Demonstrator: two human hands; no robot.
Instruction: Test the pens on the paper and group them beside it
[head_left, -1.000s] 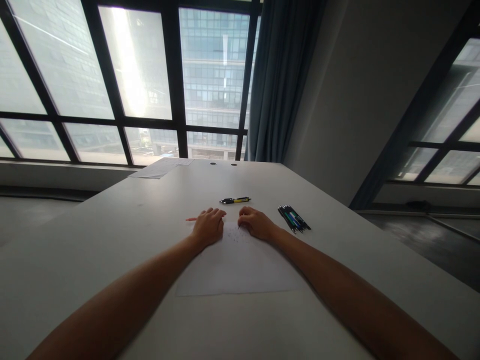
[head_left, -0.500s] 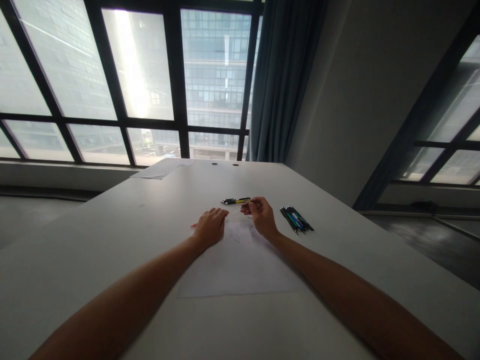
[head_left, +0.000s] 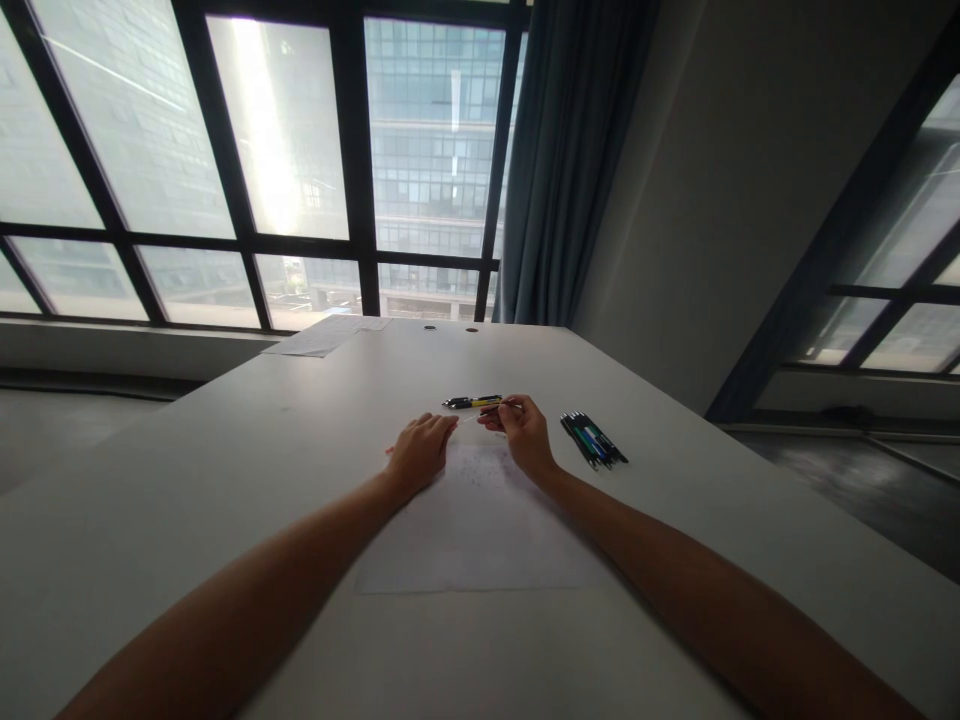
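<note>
My left hand (head_left: 418, 450) is closed over the top left of a white sheet of paper (head_left: 472, 550) that bears small dark scribbles. A small reddish bit shows at its left side; what the fingers hold is hidden. My right hand (head_left: 526, 438) pinches a thin pale rod (head_left: 469, 417), which looks like a pen refill and points toward my left fingertips. Something dark and slim also shows among the right fingers. Just beyond the hands lie black and yellow pens (head_left: 471, 402).
Several dark, green and blue pens (head_left: 592, 440) lie side by side to the right of my right hand. More paper sheets (head_left: 319, 338) rest at the far left of the white table (head_left: 247, 460). Windows and a blue curtain (head_left: 566, 160) stand behind it.
My right hand has shifted very slightly, and the thin rod lies a little flatter, less of it showing. My left hand stays nearly in place.
</note>
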